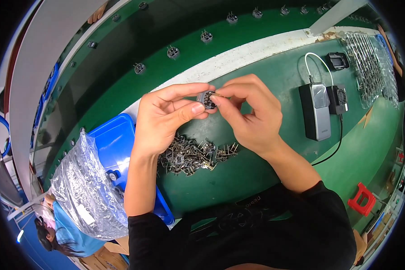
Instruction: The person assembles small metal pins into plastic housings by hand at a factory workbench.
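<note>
My left hand [159,114] is closed around a small round grey plug housing [202,97], thumb and fingers on its sides. Its open face, with dark and metal parts inside, points toward my right hand [254,108]. The right thumb and forefinger pinch a tiny brass-coloured metal piece, mostly hidden, right at that face. Below both hands, a loose heap of small dark parts with brass-coloured pins [191,155] lies on the green tabletop [202,193].
A conveyor belt [121,94] carries several similar round parts behind a white ledge [238,56]. At left stands a blue bin [117,139] with a clear plastic bag [87,184]. A power bank [317,110], cables and bagged metal parts [366,67] lie right; a red stool [362,199] stands beyond.
</note>
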A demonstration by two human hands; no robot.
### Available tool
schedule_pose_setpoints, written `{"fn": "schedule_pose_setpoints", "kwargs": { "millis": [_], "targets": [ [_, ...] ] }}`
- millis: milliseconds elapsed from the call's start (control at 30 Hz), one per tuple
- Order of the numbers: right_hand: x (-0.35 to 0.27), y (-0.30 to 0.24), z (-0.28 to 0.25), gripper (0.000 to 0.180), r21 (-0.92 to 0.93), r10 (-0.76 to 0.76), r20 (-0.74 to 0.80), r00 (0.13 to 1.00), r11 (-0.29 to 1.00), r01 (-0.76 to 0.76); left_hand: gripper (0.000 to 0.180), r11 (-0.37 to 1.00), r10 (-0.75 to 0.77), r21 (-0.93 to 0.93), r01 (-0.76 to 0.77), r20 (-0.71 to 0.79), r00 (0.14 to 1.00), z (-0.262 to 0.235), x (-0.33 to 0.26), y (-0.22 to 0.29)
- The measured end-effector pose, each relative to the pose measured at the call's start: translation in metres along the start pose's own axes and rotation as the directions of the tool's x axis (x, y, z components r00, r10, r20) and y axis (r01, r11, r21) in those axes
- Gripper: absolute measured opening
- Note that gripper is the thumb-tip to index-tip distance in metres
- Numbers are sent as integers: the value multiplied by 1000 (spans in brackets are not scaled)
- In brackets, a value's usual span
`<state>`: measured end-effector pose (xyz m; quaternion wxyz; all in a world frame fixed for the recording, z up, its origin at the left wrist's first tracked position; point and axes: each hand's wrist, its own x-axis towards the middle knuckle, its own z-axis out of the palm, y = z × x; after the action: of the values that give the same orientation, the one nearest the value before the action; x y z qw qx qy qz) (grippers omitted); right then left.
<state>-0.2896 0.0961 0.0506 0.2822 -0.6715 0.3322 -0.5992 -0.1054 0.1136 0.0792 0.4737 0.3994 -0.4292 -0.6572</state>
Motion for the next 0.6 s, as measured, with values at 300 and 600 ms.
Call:
{"fn": "schedule_pose_setpoints", "kwargs": {
  "millis": [300, 600],
  "targets": [
    [-3, 10, 10, 22, -117, -61, 181, 982, 990, 83, 26, 951, 49, 307, 23, -225, 973, -5, 5, 5],
    [-28, 24, 33, 26, -118, -5, 579, 815, 989, 90, 24, 432, 379, 795, 426, -589, 714, -144, 21, 14]
  ]
}}
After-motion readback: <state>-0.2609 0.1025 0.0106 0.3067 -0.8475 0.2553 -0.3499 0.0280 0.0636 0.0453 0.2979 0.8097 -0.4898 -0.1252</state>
